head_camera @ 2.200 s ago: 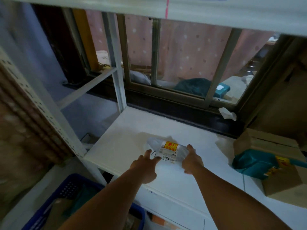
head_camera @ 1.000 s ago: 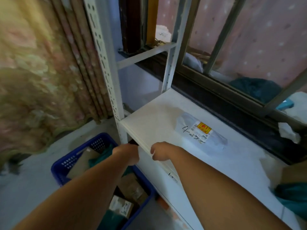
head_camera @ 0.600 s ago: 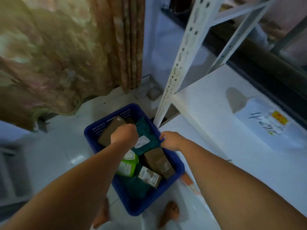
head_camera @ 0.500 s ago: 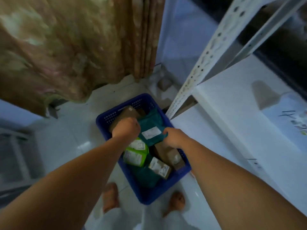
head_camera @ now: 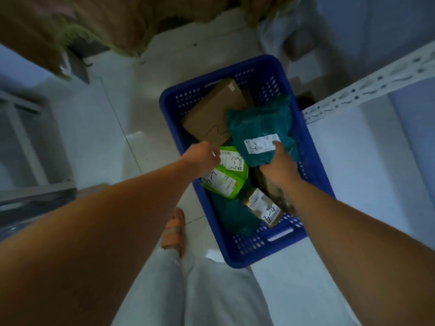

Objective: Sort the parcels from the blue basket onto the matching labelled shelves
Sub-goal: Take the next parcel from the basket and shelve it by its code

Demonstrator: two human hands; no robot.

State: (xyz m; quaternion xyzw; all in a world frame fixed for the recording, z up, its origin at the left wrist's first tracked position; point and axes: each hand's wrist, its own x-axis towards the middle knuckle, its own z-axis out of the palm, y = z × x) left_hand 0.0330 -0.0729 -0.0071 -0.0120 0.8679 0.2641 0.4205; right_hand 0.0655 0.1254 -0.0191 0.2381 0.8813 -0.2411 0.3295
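Observation:
The blue basket (head_camera: 237, 252) stands on the floor below me with several parcels inside. My right hand (head_camera: 280, 165) grips the near edge of a teal bag parcel (head_camera: 259, 121), thumb on its white label. My left hand (head_camera: 202, 161) has its fingers curled at the white label of a green parcel marked 3-3 (head_camera: 235, 161); whether it holds it is unclear. A second green parcel (head_camera: 223, 184) lies under that one. A flat brown box (head_camera: 214, 114) leans at the far end. A small brown box marked 3-4 (head_camera: 264, 207) lies at the near end.
The white shelf board (head_camera: 376, 172) and its perforated upright (head_camera: 367, 90) are on the right, close to the basket. My foot in a sandal (head_camera: 174, 229) is beside the basket on the tiled floor. A curtain (head_camera: 94, 24) hangs at the top.
I let go of the white parcel on the shelf, turned down and left to the basket, and both hands reached in. My right hand has taken hold of the teal bag.

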